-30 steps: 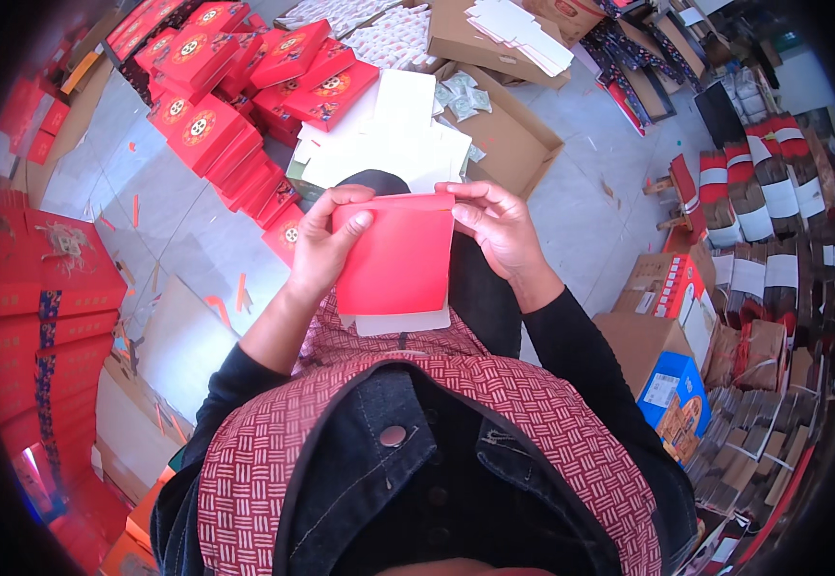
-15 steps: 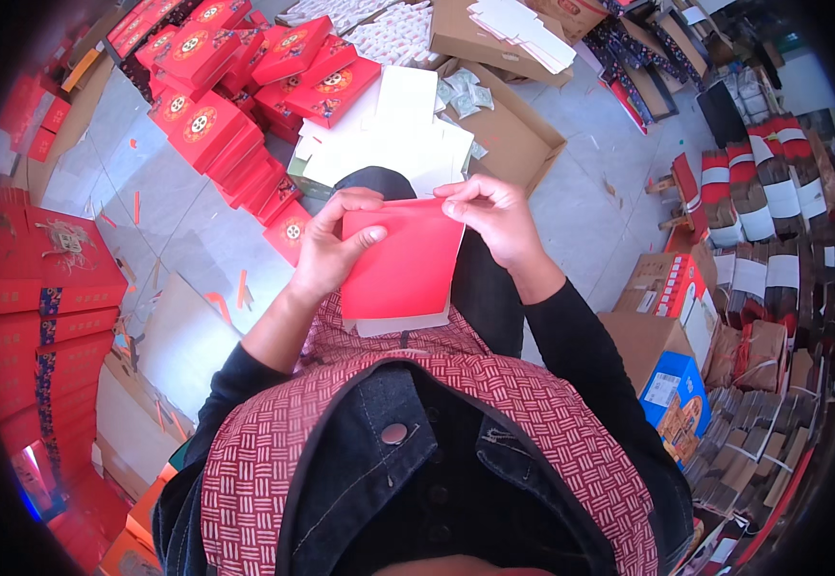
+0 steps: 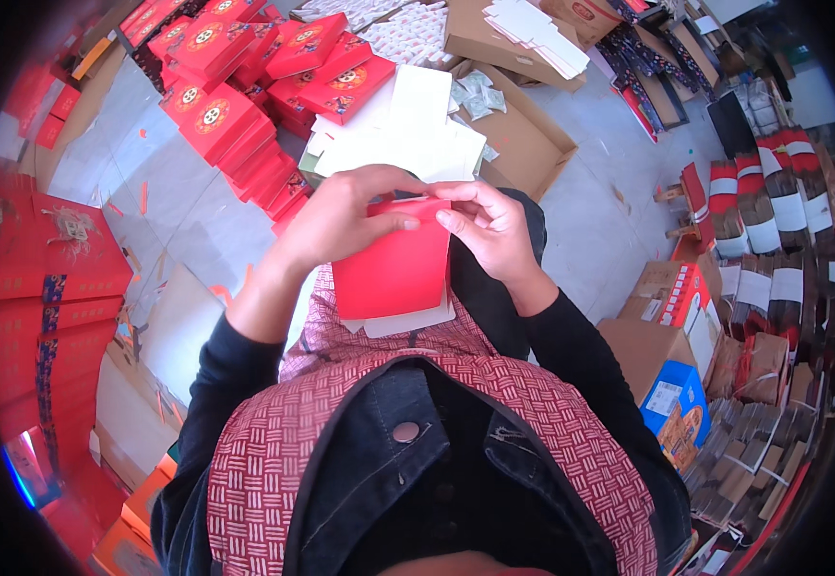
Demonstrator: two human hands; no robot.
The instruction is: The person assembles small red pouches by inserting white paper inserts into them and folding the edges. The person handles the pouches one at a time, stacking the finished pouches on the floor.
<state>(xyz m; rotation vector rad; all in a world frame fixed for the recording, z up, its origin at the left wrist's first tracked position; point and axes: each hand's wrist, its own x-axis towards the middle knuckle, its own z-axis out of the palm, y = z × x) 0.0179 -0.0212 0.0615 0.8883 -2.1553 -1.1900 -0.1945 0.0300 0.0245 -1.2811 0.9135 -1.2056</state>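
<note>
A flat red card sleeve (image 3: 389, 274) with white sheets (image 3: 408, 322) showing below its lower edge is held over my lap. My left hand (image 3: 355, 213) is closed on its upper left part, the thumb lying across the red face and the fingers behind. At the upper right corner my right hand (image 3: 494, 230) pinches the edge between thumb and fingers. Both hands meet near the top edge, where the left fingers hide part of it. Just beyond them lies a pile of white cards (image 3: 393, 144).
Stacked red gift boxes (image 3: 221, 120) stand ahead on the left. An open cardboard box (image 3: 523, 125) with small clear packets (image 3: 480, 96) sits ahead on the right. Large red boxes (image 3: 72, 259) rise at far left. Bundled card stacks (image 3: 763, 288) and a brown carton (image 3: 643, 341) line the right.
My left hand has slid right along the top edge, closer to my right hand. The sleeve has shifted slightly left, and more of the white sheets shows below it.
</note>
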